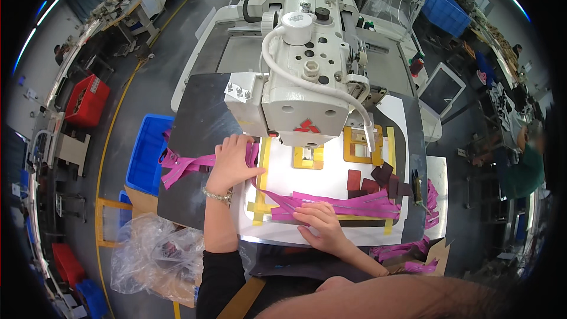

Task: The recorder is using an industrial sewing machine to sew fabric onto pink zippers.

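Note:
Magenta zippers (366, 207) lie along the near edge of a white work plate (336, 186) under the sewing machine head. My right hand (319, 224) rests on their left part, fingers stretched over the tape and thumb apart. Farther left, my left hand (231, 162) lies over another magenta zipper bundle (189, 165), its thumb held out to the right. That bundle passes beneath the palm and hangs past the dark table's left side. A narrow magenta strip runs from near the left thumb toward the right hand. What lies under both palms is hidden.
The white sewing machine head (304, 106) overhangs the plate. Yellow-edged frames (357, 145) and dark red patches (354, 178) lie at right. A blue bin (147, 153) and clear plastic bag (153, 254) stand at left. More magenta zippers fill a box (437, 254) at near right.

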### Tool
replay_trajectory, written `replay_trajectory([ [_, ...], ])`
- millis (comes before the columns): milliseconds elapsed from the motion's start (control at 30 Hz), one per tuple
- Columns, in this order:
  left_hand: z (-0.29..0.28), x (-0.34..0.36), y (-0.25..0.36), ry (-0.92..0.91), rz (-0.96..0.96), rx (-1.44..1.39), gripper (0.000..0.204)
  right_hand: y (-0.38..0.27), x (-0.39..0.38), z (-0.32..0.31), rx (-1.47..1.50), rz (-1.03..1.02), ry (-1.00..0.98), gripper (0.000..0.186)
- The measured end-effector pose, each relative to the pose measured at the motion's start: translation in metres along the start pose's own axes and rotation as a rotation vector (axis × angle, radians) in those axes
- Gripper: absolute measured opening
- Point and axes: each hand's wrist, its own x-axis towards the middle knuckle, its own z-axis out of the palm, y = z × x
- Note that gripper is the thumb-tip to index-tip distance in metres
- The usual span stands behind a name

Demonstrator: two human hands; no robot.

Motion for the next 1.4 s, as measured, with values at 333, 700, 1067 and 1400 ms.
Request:
replay_trajectory([
  [333, -0.021, 0.01, -0.04, 0.827, -0.316, 0.582, 0.046, 0.007, -0.009, -0.009, -0.042, 0.02, 0.153, 0.027],
  [700, 0.018, 0.005, 0.021, 0.124, 0.497, -0.251, 0.004, 0.042, -0.001, -0.074, -0.571, 0.273, 0.291, 0.03],
  [1067, 0.051, -0.001, 0.054, -0.136, 0.757, -0.285, 0.005, 0.1, -0.003, -0.151, -0.572, 0.564, 0.03, 0.047],
  [1400, 0.058, -0.003, 0.051, -0.068, 0.792, -0.28, 0.008, 0.124, 0.003, -0.169, -0.254, 0.754, -0.037, 0.054],
])
